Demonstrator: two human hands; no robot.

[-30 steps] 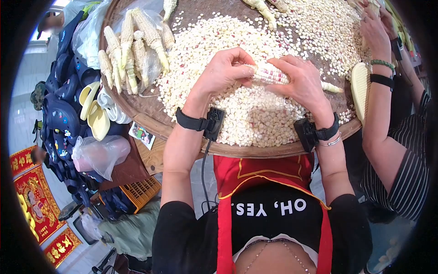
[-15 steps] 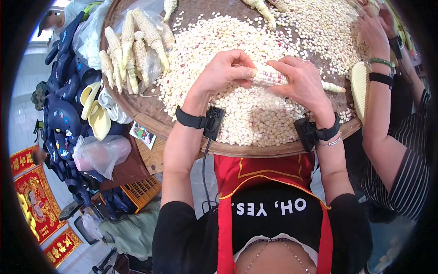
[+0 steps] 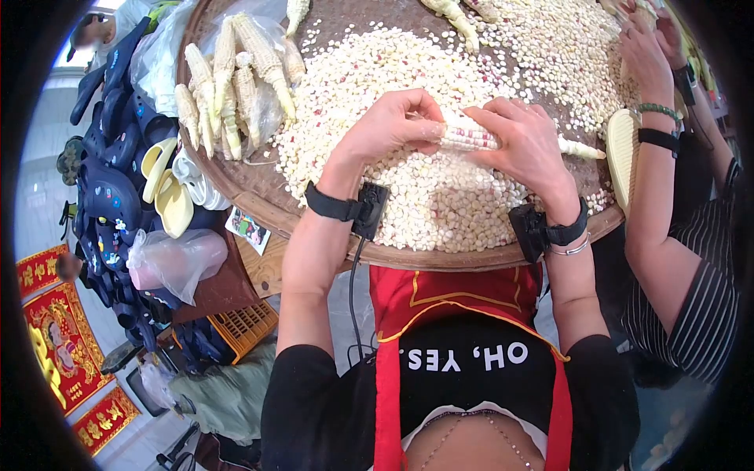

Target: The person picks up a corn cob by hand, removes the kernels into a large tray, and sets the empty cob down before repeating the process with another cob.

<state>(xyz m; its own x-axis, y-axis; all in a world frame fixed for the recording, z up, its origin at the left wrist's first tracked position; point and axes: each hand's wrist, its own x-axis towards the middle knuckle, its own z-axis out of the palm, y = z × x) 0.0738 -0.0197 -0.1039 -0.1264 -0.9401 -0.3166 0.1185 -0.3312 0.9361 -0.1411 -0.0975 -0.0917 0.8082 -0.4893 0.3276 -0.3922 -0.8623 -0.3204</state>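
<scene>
Between my two hands is a corn cob (image 3: 469,139) with white and dark red kernels, lying roughly level above the heap. My left hand (image 3: 393,129) is closed, thumb and fingers pinched at the cob's left end. Wrapped round the right part of the cob is my right hand (image 3: 522,145), its thumb and fingers on either side. Loose corn kernels (image 3: 353,86), mostly white with some red, spread beneath both hands. To the right of my right hand, the pale tip of another cob (image 3: 581,148) pokes out over the tray.
The round tray's wooden rim (image 3: 448,260) curves in front of me. Several stripped cobs (image 3: 224,71) lie on plastic at its left. A co-worker's hands (image 3: 648,59) work at the right, near a cream slipper (image 3: 623,153). Dark blue clogs (image 3: 110,192) hang at left.
The view has shifted slightly, moving the stripped cobs a little right in frame. Both hands stay on the corn cob, with small finger movements.
</scene>
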